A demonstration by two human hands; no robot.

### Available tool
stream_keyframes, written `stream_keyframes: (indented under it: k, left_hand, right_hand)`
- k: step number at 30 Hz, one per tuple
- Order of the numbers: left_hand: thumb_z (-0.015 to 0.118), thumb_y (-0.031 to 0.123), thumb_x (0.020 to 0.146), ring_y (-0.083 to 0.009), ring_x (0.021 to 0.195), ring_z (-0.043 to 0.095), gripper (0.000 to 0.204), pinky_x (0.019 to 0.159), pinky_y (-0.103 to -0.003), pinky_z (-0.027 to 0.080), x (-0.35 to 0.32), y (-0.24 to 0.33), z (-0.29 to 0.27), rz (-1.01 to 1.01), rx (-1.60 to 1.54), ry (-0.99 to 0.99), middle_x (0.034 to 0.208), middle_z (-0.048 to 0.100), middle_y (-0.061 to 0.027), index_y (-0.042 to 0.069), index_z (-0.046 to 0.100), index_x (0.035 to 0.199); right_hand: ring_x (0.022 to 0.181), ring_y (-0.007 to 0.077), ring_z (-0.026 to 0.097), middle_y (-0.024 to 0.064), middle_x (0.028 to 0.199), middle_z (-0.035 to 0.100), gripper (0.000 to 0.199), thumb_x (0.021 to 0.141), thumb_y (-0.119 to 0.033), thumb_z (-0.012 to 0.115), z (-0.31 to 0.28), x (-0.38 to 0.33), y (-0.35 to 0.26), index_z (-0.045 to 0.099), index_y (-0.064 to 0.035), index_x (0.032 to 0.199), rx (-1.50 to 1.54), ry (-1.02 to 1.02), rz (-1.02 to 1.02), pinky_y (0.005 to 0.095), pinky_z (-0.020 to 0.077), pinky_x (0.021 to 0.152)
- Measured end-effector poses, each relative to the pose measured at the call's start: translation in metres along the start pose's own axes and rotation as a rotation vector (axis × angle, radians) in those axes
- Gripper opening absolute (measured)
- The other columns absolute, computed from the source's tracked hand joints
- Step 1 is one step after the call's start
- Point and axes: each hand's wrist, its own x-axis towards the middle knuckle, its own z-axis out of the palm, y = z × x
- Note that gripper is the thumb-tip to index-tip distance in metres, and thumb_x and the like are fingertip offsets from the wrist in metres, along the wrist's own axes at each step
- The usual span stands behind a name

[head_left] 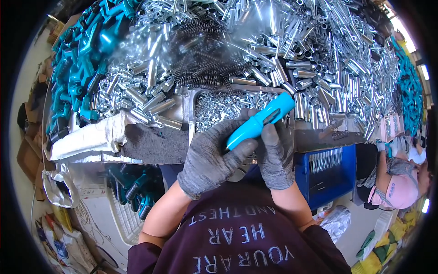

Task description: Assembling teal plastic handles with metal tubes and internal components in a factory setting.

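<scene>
A bright blue plastic tube-shaped housing [260, 119] is held at a slant in front of me, its far end pointing up and right. A dark slot shows in its side. My left hand [211, 159], in a grey knit glove, is wrapped around the lower end. My right hand [277, 157], gloved the same way, grips the housing further up from the right, its thumb near the slot. Just beyond the hands sits a metal tray [192, 114] of small screw-like metal parts [216, 109]. The fingers behind the housing are partly hidden.
Shiny metal tubes [303, 75] and dark coil springs [205, 68] are heaped across the table, with teal gun-shaped parts [77, 77] at left. Below the edge are a blue bin [346, 176] and a white basket [119, 212]. Another person in a pink cap [401, 191] is at right.
</scene>
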Motion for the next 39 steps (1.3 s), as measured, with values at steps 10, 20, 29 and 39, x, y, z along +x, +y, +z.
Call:
stream_keyframes:
  k: [10,20,29,39]
  left_hand:
    - [0.067,0.016,0.079,-0.0273,0.076,0.064,0.016,0.068,-0.039,0.051,0.025,-0.058,-0.012,0.358,0.941,0.037,0.088,0.065,-0.0076,0.01,0.068,0.095]
    - [0.068,0.013,0.08,-0.0288,0.076,0.063,0.017,0.068,-0.037,0.05,0.031,-0.054,-0.011,0.344,0.498,0.156,0.088,0.064,-0.0109,0.007,0.07,0.096]
    - [0.079,0.014,0.075,-0.0089,0.073,0.06,0.017,0.067,-0.026,0.049,0.023,-0.044,-0.009,-0.026,-0.209,0.071,0.078,0.066,-0.0041,0.003,0.067,0.082]
    - [0.08,0.016,0.076,-0.0116,0.073,0.06,0.025,0.07,-0.026,0.05,0.03,-0.022,0.005,-0.206,-0.539,-0.061,0.082,0.065,-0.0046,0.002,0.063,0.088]
  right_hand:
    - [0.072,0.0153,0.056,0.0049,0.093,0.058,0.058,0.091,-0.052,0.052,-0.035,0.009,-0.006,0.048,-0.0046,0.125,0.543,0.113,0.324,0.0287,0.049,0.052]
    - [0.061,0.0128,0.061,0.009,0.086,0.062,0.044,0.094,-0.041,0.054,-0.019,-0.008,-0.005,0.053,-0.0013,0.112,0.246,-0.108,0.507,0.023,0.049,0.045]
    - [0.061,0.0111,0.06,0.0079,0.091,0.062,0.049,0.095,-0.04,0.053,-0.017,-0.01,-0.007,0.049,-0.0026,0.126,0.151,-0.156,0.516,0.0217,0.0487,0.046]
    - [0.065,0.0082,0.058,0.0061,0.108,0.059,0.06,0.097,-0.037,0.048,-0.016,-0.01,-0.003,0.029,-0.0091,0.147,0.073,-0.313,0.324,0.0202,0.0478,0.054]
